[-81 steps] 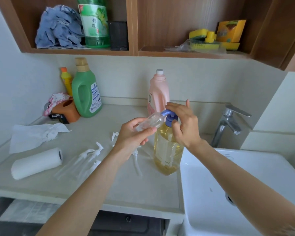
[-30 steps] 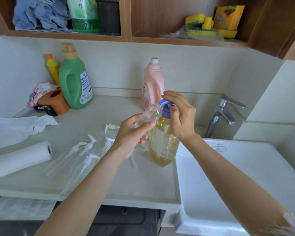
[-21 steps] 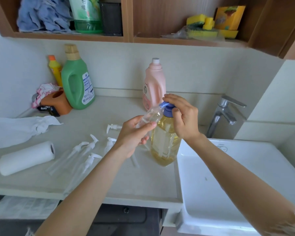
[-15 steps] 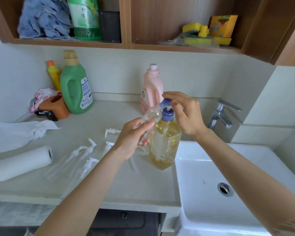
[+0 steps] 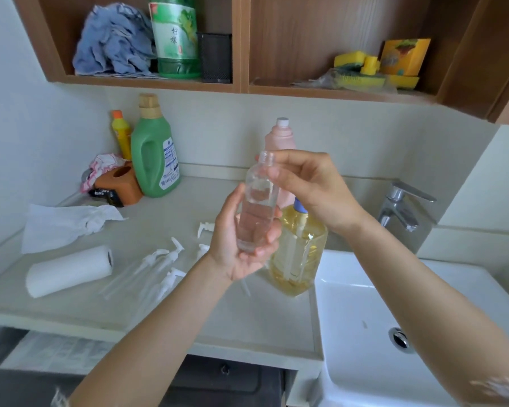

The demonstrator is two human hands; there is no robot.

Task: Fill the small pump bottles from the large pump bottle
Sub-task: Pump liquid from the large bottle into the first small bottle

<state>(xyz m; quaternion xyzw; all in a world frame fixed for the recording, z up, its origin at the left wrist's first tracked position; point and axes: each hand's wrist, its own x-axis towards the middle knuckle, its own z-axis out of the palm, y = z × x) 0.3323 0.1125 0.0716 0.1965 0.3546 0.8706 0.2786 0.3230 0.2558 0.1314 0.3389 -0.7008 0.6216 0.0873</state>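
Above the worktop [image 5: 171,306], left hand [image 5: 238,239] grips 1 clear small bottle [image 5: 257,207] upright; right hand [image 5: 309,186] seemingly pinches its neck.

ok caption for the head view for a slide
Left hand holds a small clear bottle upright, right hand at its neck, before the large pump bottle.

A small bottle [image 5: 257,207] of clear, shiny plastic is seen. Behind it, shiny metal is seen on the tap [image 5: 400,208], and brown wood on the shelf [image 5: 241,83].
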